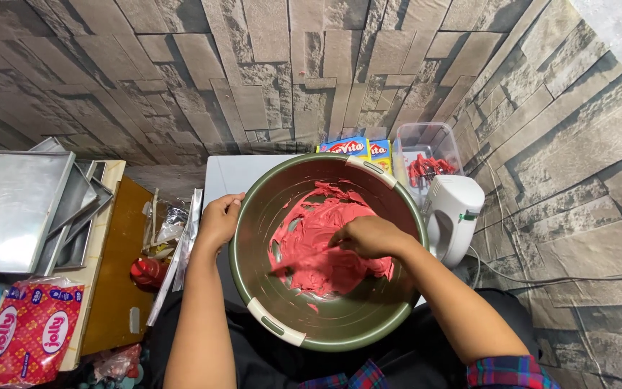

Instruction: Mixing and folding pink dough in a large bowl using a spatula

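Your large olive-green bowl (340, 317) fills the centre of the frame, its rim with two cream handle grips, one at the upper right and one at the lower left. There is little free room around it: the stone-patterned wall closes in just above and along the right side of the frame, and a white hand mixer (453, 212) sits just beside the bowl's right rim. To the left, a narrow strip of white surface (235, 176) shows between the bowl and a brown board (116, 266).

At the top, just behind the bowl's far rim, stand two yellow-and-blue cartons (358, 148), and right of them a clear plastic tub (426, 155) holds red items. In the upper left of the frame, shiny metal baking trays (16, 205) lie stacked. Below them, at the lower left, lies a red packet with white oval labels (30, 335). A small red bottle (145, 272) lies on the brown board.

Your left hand (219, 222) is curled over the bowl's left rim, fingers hooked on the edge, holding it. Your right hand (370, 238) is inside the bowl, closed around a spatula (304, 259) whose blade stretches left and down through the pink batter (318, 248). The batter is smeared across the bowl's floor and up its far wall, directly under and left of your right hand.
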